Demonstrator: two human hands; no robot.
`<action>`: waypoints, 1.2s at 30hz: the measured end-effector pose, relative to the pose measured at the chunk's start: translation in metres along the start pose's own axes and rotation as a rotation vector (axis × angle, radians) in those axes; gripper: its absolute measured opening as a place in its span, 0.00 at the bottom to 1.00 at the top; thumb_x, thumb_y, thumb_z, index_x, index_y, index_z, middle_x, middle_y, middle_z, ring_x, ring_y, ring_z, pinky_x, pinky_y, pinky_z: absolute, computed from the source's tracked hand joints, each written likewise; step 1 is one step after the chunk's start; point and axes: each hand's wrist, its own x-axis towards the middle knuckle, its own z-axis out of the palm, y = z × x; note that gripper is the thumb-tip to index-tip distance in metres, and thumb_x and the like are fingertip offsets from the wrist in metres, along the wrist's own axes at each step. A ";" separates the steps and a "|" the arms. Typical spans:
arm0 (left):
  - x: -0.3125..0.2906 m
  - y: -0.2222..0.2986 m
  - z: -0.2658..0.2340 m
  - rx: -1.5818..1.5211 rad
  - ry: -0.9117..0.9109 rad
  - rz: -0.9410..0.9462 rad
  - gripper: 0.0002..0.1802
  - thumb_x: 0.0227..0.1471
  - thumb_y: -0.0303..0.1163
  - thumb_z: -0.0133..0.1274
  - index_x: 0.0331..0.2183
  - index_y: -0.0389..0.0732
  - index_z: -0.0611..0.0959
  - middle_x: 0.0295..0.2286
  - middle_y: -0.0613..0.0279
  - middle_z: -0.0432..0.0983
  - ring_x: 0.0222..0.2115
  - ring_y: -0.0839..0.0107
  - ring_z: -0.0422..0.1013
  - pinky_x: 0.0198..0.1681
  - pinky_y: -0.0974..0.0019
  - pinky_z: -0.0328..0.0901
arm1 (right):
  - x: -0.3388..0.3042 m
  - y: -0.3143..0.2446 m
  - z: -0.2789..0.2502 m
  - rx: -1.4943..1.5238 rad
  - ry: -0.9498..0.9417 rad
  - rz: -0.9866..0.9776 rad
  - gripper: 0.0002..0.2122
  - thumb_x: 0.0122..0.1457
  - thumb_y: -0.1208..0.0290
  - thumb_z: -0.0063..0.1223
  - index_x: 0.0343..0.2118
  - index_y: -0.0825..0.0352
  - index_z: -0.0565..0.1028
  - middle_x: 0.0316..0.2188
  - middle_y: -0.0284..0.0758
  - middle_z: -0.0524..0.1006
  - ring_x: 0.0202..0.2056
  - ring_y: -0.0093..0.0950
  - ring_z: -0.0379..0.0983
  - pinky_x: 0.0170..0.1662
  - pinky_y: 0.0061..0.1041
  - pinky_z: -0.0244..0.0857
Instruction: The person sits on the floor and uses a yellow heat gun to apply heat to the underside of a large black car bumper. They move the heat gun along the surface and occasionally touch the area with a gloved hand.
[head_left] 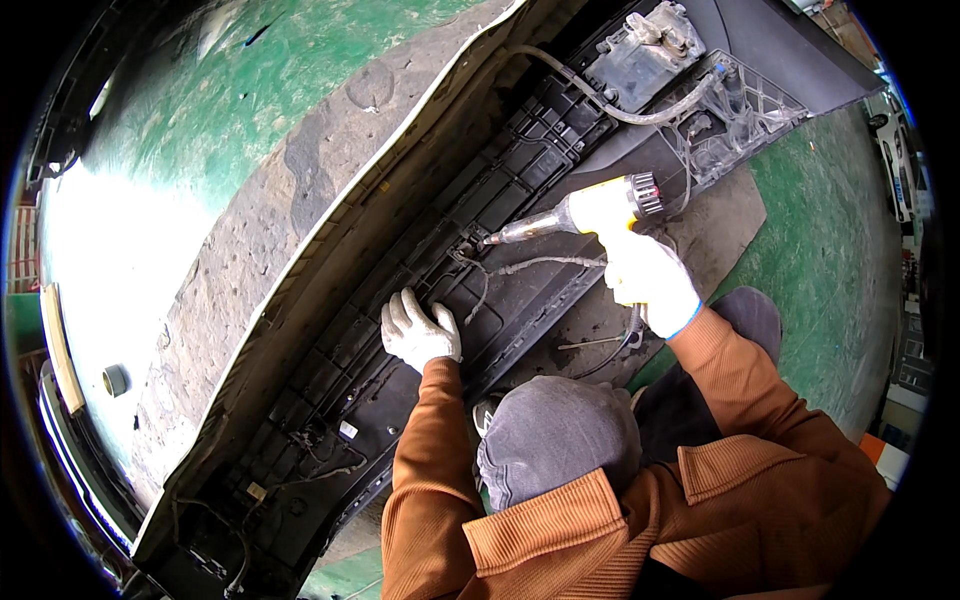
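My right hand (655,285), in a white glove, grips the handle of a yellow-and-white hot-air gun (600,208). Its long metal nozzle points left, with the tip at a small fitting (470,243) and wires on the inner side of a large black car bumper (500,185). The fingers of my right hand are wrapped round the grip and partly hidden by it. My left hand (420,330), also gloved in white, lies on the bumper's inner ribs, below and left of the nozzle tip. Its fingers are stretched out, and I see nothing held there.
A wrapped wire harness (550,262) runs across the bumper, near the nozzle. At its far right end sit a grey module (648,58) and a hose (665,117). Dark matting (320,150) lies under the bumper on a green floor (330,40). A roll of tape (116,380) stands at left.
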 end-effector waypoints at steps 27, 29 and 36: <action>0.000 0.002 -0.003 -0.007 -0.022 -0.010 0.35 0.49 0.42 0.63 0.59 0.42 0.78 0.57 0.53 0.74 0.62 0.49 0.66 0.66 0.42 0.59 | 0.004 -0.001 -0.005 0.004 -0.018 -0.037 0.20 0.60 0.75 0.63 0.55 0.73 0.77 0.33 0.31 0.77 0.34 0.22 0.75 0.32 0.18 0.69; 0.000 0.001 -0.002 -0.007 -0.015 -0.007 0.35 0.49 0.42 0.63 0.59 0.42 0.78 0.57 0.53 0.74 0.62 0.49 0.66 0.65 0.42 0.59 | 0.004 -0.001 0.002 0.095 0.008 0.031 0.20 0.59 0.76 0.62 0.55 0.73 0.77 0.33 0.31 0.77 0.34 0.22 0.75 0.32 0.18 0.69; 0.001 0.001 -0.002 -0.016 0.000 -0.002 0.35 0.49 0.42 0.63 0.58 0.42 0.79 0.56 0.53 0.75 0.61 0.48 0.67 0.65 0.43 0.60 | 0.002 -0.003 0.001 0.050 -0.009 -0.009 0.21 0.60 0.75 0.62 0.57 0.73 0.76 0.33 0.32 0.76 0.34 0.22 0.75 0.32 0.18 0.69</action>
